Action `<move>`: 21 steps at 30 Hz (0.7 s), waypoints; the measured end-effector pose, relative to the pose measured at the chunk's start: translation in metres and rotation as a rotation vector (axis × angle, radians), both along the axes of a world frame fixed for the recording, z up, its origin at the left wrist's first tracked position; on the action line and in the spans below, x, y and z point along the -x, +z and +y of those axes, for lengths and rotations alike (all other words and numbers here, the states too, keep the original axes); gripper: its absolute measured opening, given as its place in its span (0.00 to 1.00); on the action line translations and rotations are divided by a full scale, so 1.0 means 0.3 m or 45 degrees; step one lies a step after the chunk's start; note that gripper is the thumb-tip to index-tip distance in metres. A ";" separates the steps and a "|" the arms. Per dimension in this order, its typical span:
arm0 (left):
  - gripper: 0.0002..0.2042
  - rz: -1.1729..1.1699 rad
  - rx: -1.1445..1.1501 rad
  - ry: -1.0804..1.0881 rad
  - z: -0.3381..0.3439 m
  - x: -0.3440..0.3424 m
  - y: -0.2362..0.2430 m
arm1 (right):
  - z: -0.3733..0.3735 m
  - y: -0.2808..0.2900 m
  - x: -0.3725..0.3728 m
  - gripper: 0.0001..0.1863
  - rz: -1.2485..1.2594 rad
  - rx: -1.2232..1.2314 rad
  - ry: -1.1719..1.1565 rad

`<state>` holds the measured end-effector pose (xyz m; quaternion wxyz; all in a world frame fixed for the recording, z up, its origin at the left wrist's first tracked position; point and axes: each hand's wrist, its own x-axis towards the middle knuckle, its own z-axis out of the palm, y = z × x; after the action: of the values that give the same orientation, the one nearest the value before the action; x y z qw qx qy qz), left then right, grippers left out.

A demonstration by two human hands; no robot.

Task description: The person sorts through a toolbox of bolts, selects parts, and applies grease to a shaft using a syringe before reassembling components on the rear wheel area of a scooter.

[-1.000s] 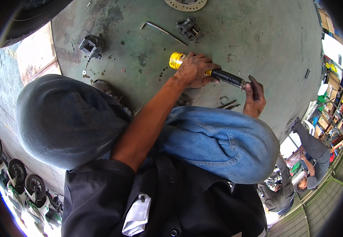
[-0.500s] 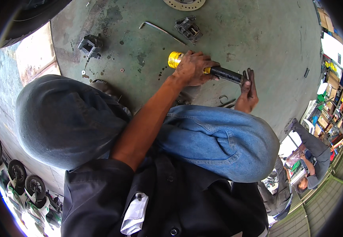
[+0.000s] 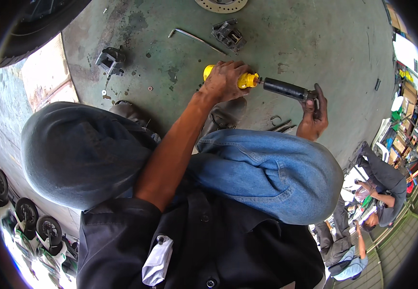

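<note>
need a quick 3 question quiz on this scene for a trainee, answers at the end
1. Which hand holds the yellow item?
2. What colour is the tube in the right hand? a) red b) black c) white
3. True or false: one of the person's hands is holding the bent bar.

Key
1. The left hand.
2. b
3. False: the bent bar lies on the floor.
</note>
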<state>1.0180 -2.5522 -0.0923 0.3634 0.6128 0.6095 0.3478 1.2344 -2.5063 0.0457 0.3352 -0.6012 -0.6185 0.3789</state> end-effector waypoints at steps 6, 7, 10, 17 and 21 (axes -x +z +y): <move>0.15 -0.098 -0.293 -0.127 0.095 0.052 0.201 | 0.062 0.216 0.026 0.21 -0.014 -0.466 0.375; 0.15 -0.109 -0.334 -0.169 0.119 0.057 0.252 | 0.081 0.277 0.031 0.21 0.052 -0.563 0.506; 0.18 -0.127 -0.490 -0.102 0.188 0.142 0.435 | 0.137 0.461 0.093 0.22 0.044 -0.790 0.661; 0.17 0.130 -1.035 -0.240 0.398 0.297 0.995 | 0.187 0.872 0.137 0.21 0.194 -1.290 0.733; 0.17 0.306 -1.118 -0.367 0.443 0.386 1.204 | 0.219 1.001 0.205 0.20 0.330 -1.481 0.762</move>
<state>0.9023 -2.4193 0.2687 0.0416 0.8226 0.3514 0.4451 1.1730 -2.4404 0.3460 0.5568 -0.0745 -0.8171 0.1294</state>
